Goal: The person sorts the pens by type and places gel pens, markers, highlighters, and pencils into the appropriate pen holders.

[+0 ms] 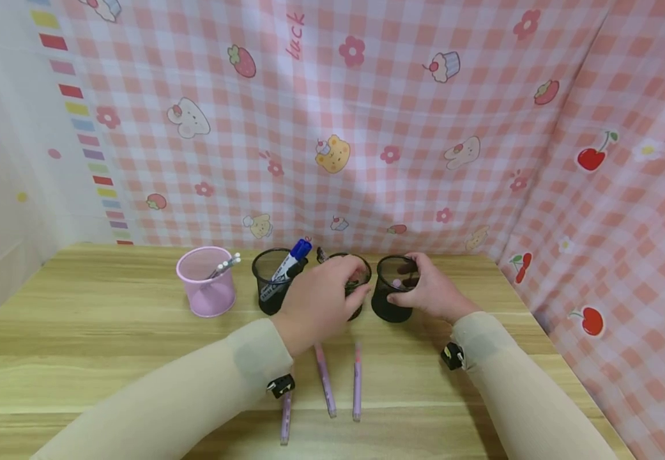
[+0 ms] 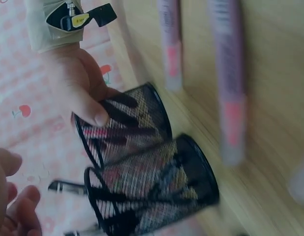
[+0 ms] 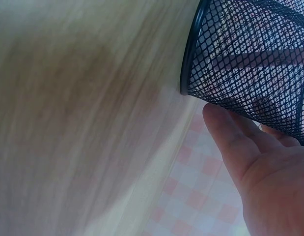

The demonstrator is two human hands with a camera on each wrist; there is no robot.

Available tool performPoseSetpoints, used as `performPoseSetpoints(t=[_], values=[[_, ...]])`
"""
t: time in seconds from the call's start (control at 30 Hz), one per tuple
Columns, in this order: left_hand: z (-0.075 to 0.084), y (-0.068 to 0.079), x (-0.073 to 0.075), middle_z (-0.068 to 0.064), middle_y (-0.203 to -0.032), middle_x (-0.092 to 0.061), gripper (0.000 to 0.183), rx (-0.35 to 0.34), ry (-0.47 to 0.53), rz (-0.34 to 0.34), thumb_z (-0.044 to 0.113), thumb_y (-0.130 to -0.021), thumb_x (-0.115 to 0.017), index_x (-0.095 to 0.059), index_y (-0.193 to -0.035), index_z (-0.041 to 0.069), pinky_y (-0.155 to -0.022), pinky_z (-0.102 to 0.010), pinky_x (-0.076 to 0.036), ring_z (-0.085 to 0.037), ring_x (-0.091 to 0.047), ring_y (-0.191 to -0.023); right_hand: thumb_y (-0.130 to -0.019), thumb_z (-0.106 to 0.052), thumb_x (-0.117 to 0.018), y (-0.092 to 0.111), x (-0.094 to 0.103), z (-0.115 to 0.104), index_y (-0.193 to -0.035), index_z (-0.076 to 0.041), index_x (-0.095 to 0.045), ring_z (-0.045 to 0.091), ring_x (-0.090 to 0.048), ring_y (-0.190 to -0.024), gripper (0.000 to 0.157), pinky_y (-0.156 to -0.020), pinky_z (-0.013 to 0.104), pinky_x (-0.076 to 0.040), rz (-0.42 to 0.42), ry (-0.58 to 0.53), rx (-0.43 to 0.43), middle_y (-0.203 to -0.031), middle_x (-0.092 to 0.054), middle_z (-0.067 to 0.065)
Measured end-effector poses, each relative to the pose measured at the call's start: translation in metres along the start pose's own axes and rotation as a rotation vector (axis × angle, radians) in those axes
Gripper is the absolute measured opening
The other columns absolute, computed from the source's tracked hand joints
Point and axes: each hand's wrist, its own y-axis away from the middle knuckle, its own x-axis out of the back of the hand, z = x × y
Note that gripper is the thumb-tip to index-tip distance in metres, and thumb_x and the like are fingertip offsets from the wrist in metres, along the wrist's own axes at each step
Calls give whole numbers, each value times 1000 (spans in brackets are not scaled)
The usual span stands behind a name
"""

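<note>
My right hand (image 1: 432, 291) grips the rightmost black mesh pen cup (image 1: 392, 310), thumb on the near side and fingers round the far side. A slim pinkish stick (image 2: 137, 132) shows through its mesh in the left wrist view. Over the neighbouring black mesh cup (image 2: 161, 187) is my left hand (image 1: 321, 300), its thumb and forefinger apart above the rim. That cup contains dark pens; a dark pen (image 2: 68, 187) pokes out of its mouth, close to my left fingertips (image 2: 29, 194). In the head view, my left hand hides much of this cup.
Left of these stands another black mesh cup (image 1: 266, 300) with a blue-capped marker (image 1: 289, 260). A pink cup (image 1: 211, 300) holding white-tipped sticks is at far left. Several purple pens, such as this one with a pink band (image 1: 358, 386), lie nearer on the wooden table (image 1: 108, 364). Checked cloth (image 1: 286, 115) hangs behind.
</note>
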Motion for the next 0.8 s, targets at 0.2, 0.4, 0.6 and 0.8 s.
performPoseSetpoints(t=[0.2,0.4,0.6,0.8], values=[[-18,14,17,8,-87,-67,33,109,-28,-184,43,-100,-71,-66,-120,18,-60,-30,-50,-10,-61,-69,-81,-22,-91,-1,0,-2,-150,-2,-35,34,-65,-122,92,-108,49,-51,4,8,-12,-137,-63,19],[-40,32,18,2,-92,-74,40,178,-118,-404,49,-98,-72,-65,-118,15,-72,-38,-59,-16,-68,-77,-83,-20,-89,-1,1,-2,-153,-2,-32,32,-65,-119,93,-105,49,-52,-9,4,-27,-142,-58,19],[-51,51,15,1,-81,-64,46,268,-118,-669,53,-91,-78,-60,-106,12,-77,-44,-59,-19,-63,-75,-83,-20,-89,0,1,-1,-153,-2,-32,30,-67,-116,92,-101,45,-54,-12,7,-26,-142,-57,19],[-53,62,11,-2,-78,-64,37,299,-21,-747,35,-86,-84,-57,-94,11,-72,-39,-57,-18,-63,-70,-83,-23,-90,0,1,0,-154,-2,-32,29,-68,-115,94,-102,45,-54,-14,8,-29,-142,-58,17]])
